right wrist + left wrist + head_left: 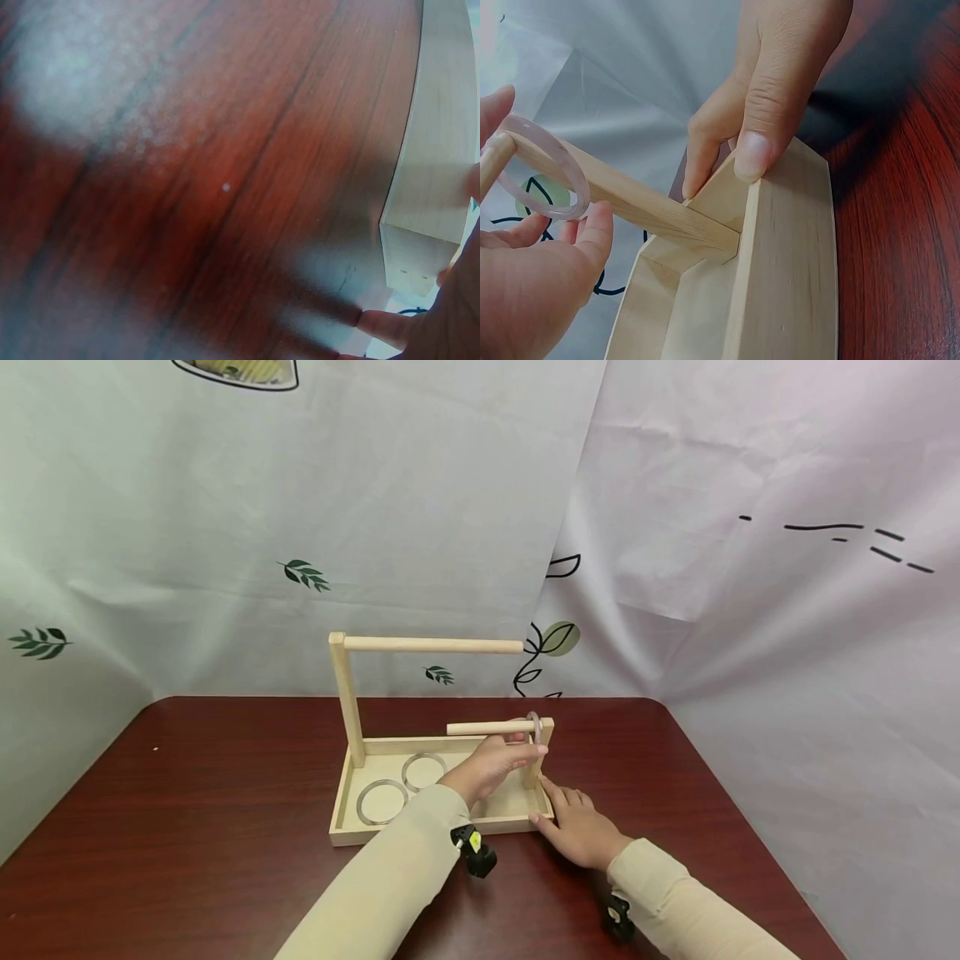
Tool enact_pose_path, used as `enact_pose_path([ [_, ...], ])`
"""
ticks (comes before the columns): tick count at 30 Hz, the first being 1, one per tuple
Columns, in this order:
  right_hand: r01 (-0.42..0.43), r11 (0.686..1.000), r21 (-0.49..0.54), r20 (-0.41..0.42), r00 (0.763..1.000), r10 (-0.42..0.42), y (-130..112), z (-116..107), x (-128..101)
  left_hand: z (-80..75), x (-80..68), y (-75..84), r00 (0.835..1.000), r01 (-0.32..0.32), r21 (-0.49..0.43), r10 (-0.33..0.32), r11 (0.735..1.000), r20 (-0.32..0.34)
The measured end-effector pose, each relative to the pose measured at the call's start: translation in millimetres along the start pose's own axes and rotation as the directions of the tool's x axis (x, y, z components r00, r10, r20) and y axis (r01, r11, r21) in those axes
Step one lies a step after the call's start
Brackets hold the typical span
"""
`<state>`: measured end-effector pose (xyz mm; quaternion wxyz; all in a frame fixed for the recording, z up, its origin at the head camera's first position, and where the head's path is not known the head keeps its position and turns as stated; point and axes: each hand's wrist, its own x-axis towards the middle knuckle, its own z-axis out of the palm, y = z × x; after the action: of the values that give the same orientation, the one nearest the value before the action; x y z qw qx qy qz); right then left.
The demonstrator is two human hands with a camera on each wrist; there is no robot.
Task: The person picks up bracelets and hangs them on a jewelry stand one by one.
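A wooden display stand (347, 693) has a tray base, a tall post with a long bar, and a short post with a lower bar (487, 727). A pale translucent bangle (536, 124) encircles the lower bar near its post. My left hand (491, 768) reaches over the tray, thumb and fingertips at the lower part of this bangle. My right hand (581, 831) grips the tray's right end, its thumb (754, 154) on the rim of the near wall. Two more bangles, one nearer (362, 802) and one farther (406, 768), lie flat on the tray's left side.
The stand rests on a dark red wooden table (225, 777). Behind it hangs a pale cloth (420, 510) printed with leaves. The upper bar (435, 645) runs right from the tall post, its right end free.
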<state>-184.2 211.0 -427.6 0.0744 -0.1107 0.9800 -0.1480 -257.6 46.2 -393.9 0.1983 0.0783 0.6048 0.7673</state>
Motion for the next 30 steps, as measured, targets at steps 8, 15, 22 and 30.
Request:
enact_pose_path([
  [8,-0.005,1.000,0.005,0.005,1.000,0.005,-1,-1,-1,-2.9,-2.2,1.6,1.000,-0.016,0.027,0.015,1.000,0.013],
  [15,-0.005,1.000,0.011,0.006,1.000,0.005,-1,-1,-1,-10.3,-6.2,4.5,1.000,-0.018,0.131,0.016,0.991,0.012],
  [22,-0.002,1.000,0.009,0.005,1.000,0.002,-1,0,-1,-22.1,-13.5,7.3,1.000,0.008,0.397,-0.008,0.918,-0.002],
  [30,-0.010,1.000,0.009,0.007,1.000,0.010,-2,0,-2,-34.8,-23.4,12.0,1.000,0.004,0.584,-0.004,0.812,-0.002],
])
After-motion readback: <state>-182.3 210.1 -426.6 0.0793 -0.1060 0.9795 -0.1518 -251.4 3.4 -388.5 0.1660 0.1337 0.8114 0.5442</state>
